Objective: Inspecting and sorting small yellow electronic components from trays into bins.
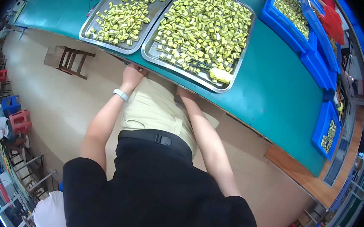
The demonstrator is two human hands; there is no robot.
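Observation:
My left hand [134, 71], with a pale band on its wrist, is low at the table's front edge, beside my thigh. Its fingertips are hidden under the edge, and I cannot see anything held. My right hand [184, 92] is further right along the same edge, mostly covered by the tabletop, its fingers out of sight. Above my left hand lies a metal tray [85, 30] with a loose heap of small yellow-and-dark blocks [123, 19]. Next to it a fuller metal tray [169, 65] holds many such blocks [207, 25], dark tweezers [200, 65] and a crumpled yellow piece [220, 76].
The green tabletop [275, 91] runs across in front of me. Blue bins [284, 34] of small parts stand at the far right, with a smaller blue bin [317, 129] nearer. A wooden stool [67, 61] stands on the floor at left. Other people sit further left.

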